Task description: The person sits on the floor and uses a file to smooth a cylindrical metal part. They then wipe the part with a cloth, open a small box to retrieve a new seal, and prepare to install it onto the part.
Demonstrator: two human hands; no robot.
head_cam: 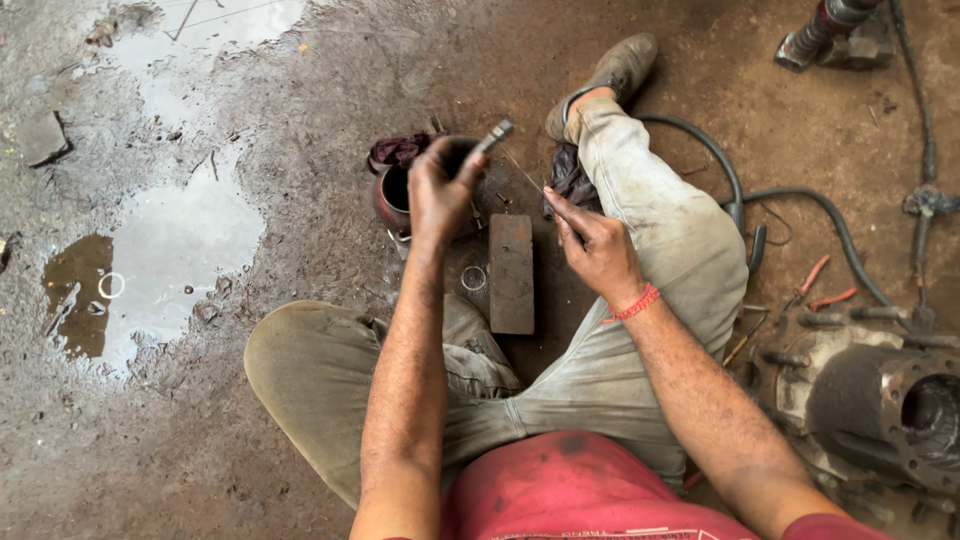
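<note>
I sit on a dirt floor with my legs spread. My left hand (438,190) is raised and shut on a small grey metal tool (492,136) whose tip points up and right. My right hand (592,245) pinches one end of a thin wire (522,170) that runs up toward the tool. A red thread band (634,304) circles my right wrist. Below the hands a rusty rectangular metal block (511,272) lies flat between my legs, with a small metal ring (473,278) beside its left edge.
A dark metal cup (391,195) with a maroon rag (398,150) stands behind my left hand. A heavy wheel hub (880,400), pliers with orange handles (815,285) and black hoses (830,215) lie to the right. Puddles (160,250) spread on the left.
</note>
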